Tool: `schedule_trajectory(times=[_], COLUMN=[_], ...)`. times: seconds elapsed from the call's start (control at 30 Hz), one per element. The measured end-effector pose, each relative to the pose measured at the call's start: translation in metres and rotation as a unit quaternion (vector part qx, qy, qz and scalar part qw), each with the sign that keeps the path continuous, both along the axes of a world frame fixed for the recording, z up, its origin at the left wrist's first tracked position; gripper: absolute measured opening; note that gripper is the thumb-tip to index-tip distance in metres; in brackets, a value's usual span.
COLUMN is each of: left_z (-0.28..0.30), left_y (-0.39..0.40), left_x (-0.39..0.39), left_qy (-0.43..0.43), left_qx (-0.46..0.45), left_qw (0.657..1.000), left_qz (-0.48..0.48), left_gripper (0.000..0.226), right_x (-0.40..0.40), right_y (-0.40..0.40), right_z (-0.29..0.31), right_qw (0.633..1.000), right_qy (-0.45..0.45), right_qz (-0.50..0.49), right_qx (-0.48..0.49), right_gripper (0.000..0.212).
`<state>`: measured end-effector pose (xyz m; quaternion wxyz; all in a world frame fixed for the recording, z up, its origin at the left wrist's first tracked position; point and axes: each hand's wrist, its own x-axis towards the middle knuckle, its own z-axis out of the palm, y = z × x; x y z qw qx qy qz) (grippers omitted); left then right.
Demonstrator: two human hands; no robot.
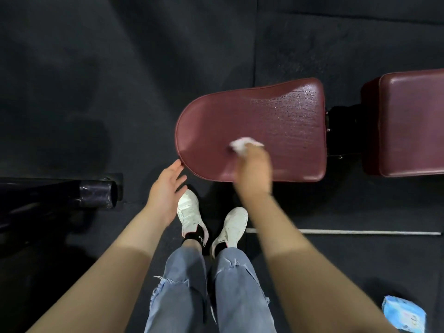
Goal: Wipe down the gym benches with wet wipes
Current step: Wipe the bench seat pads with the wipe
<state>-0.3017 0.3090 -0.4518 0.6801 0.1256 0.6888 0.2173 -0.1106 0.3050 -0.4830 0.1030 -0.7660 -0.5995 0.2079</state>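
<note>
A maroon padded bench seat with a rounded left end lies in front of me. Its right half glistens with wet streaks. My right hand is blurred and presses a crumpled white wet wipe onto the seat's near middle. My left hand is open, palm up, fingertips touching the seat's rounded left edge. A second maroon pad continues the bench to the right, across a dark gap.
A blue pack of wipes lies on the black rubber floor at the lower right. A dark metal tube juts in from the left. A thin pale rod lies on the floor right of my white shoes.
</note>
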Motion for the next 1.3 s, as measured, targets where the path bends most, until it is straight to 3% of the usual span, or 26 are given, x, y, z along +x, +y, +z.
schedule_trajectory(times=[0.07,0.13,0.17,0.27,0.4,0.5,0.53,0.63,0.73,0.8,0.87,0.93,1.0,1.07,1.2,1.3], left_z=[0.001,0.000,-0.001,-0.004,-0.002,-0.002,-0.003,-0.006,-0.011,-0.014,-0.014,-0.014,-0.012,-0.011,-0.008,-0.009], left_y=[0.001,0.004,0.005,0.004,0.001,-0.001,-0.002,-0.004,-0.004,-0.002,0.000,0.000,-0.001,-0.004,-0.009,-0.008], left_x=[-0.002,-0.005,-0.007,-0.012,-0.005,-0.003,-0.004,-0.005,-0.009,-0.011,-0.011,-0.010,-0.006,-0.003,0.001,0.000], left_qy=[-0.013,-0.018,-0.016,0.000,-0.001,-0.009,-0.008,-0.009,-0.013,-0.001,0.013,0.018,0.021,0.025,0.025,0.031], left_qx=[0.003,0.005,0.003,0.006,0.009,0.013,0.014,0.010,0.009,0.010,0.008,0.007,0.007,0.013,0.020,0.023], left_qw=[1.000,1.000,1.000,0.999,0.999,1.000,1.000,1.000,1.000,1.000,1.000,1.000,1.000,1.000,0.999,0.999], left_qz=[0.020,0.022,0.008,-0.045,-0.041,-0.021,-0.013,-0.002,0.002,-0.009,-0.023,-0.024,-0.016,-0.007,0.009,0.003], left_gripper=[0.046,0.042,0.043,0.048,0.047,0.048,0.047,0.048,0.048,0.048,0.049,0.049,0.049,0.048,0.048,0.048], right_x=[-0.070,-0.093,-0.083,0.000,0.132,0.147,0.125,0.020,-0.066,-0.070,-0.035,0.024,0.090,0.125,0.087,0.018], right_y=[0.009,0.017,0.020,0.011,-0.038,-0.057,-0.055,-0.030,-0.002,0.006,-0.006,-0.030,-0.058,-0.081,-0.087,-0.068], right_z=[0.002,0.014,0.015,0.008,0.025,0.033,0.026,0.009,0.010,0.015,0.016,0.011,0.012,0.021,0.015,0.001], right_qw=[0.979,0.926,0.913,0.955,0.994,0.986,0.987,0.997,0.969,0.952,0.956,0.975,0.989,0.993,0.961,0.938], right_qy=[0.063,0.045,0.038,0.051,-0.062,-0.066,-0.040,0.057,0.083,0.047,0.056,0.024,-0.041,-0.045,0.062,0.113], right_qz=[0.187,0.362,0.392,0.288,0.054,-0.127,-0.138,0.010,0.208,0.274,0.270,0.211,0.110,-0.004,-0.270,-0.328], right_qx=[-0.055,-0.093,-0.107,-0.051,-0.069,-0.082,-0.069,-0.051,-0.105,-0.129,-0.098,-0.072,-0.088,-0.107,-0.013,-0.005], right_gripper=[0.032,0.031,0.033,0.035,0.037,0.037,0.039,0.045,0.039,0.034,0.033,0.032,0.030,0.031,0.027,0.020])
